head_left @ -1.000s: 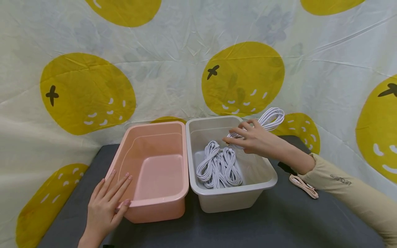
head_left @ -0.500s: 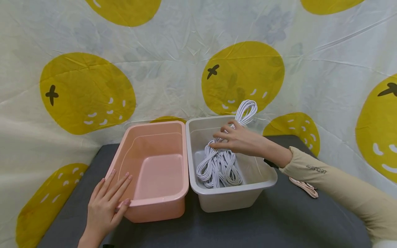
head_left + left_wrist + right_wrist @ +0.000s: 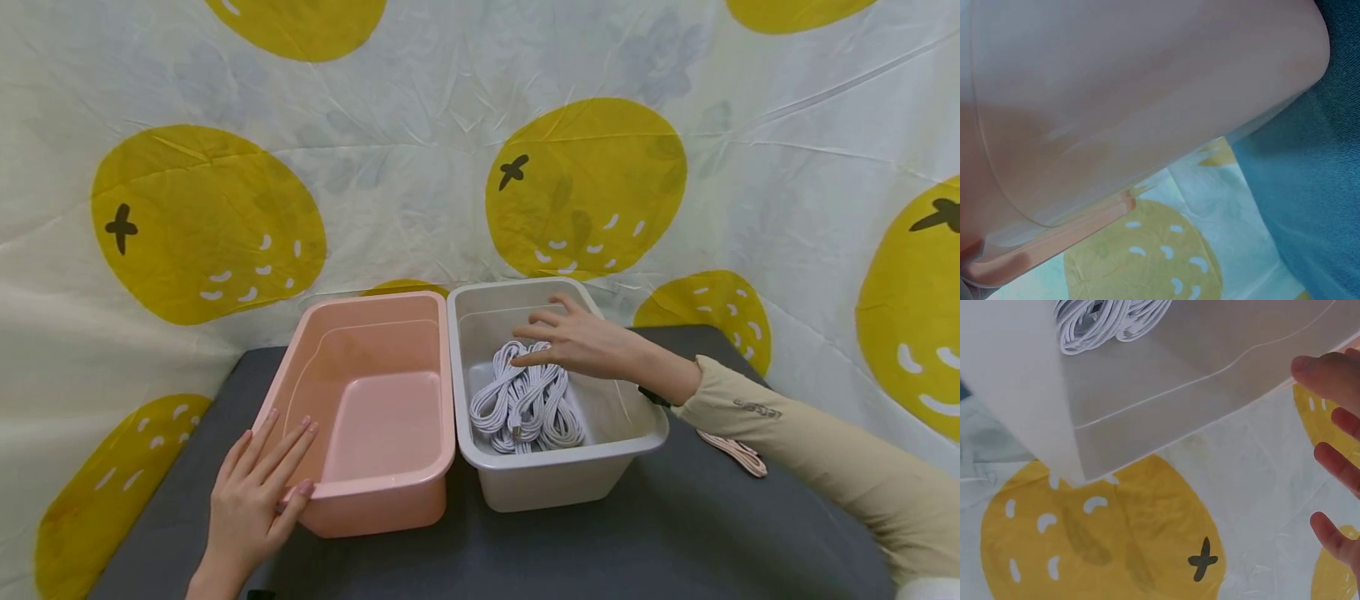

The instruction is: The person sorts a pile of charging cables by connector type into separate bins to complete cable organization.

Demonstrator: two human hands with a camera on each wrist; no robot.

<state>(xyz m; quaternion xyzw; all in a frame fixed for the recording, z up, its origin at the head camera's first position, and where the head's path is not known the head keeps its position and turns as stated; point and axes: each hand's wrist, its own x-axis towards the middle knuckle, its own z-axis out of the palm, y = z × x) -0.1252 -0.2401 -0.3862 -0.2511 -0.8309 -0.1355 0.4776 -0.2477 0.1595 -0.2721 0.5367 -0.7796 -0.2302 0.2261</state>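
Head view: coiled white cables [image 3: 525, 404] lie piled inside the off-white rectangular plastic tub [image 3: 558, 490], below the fingers [image 3: 1338, 467] of the right hand [image 3: 581, 340], spread apart and released. The left hand [image 3: 255, 492] rests straight fingers on the adjoining pink plastic tub's [image 3: 378, 510] near-left corner. A coiled peach cable [image 3: 733, 456] lies on the dark-grey bench [image 3: 480, 567], partly hidden by the beige sleeve [image 3: 795, 442].

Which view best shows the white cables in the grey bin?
The head view: nearly the whole pile of white cables shows inside the grey bin, though the right hand overlaps its upper part. The right wrist view catches only loops cut off at the top edge; the left wrist view, none.
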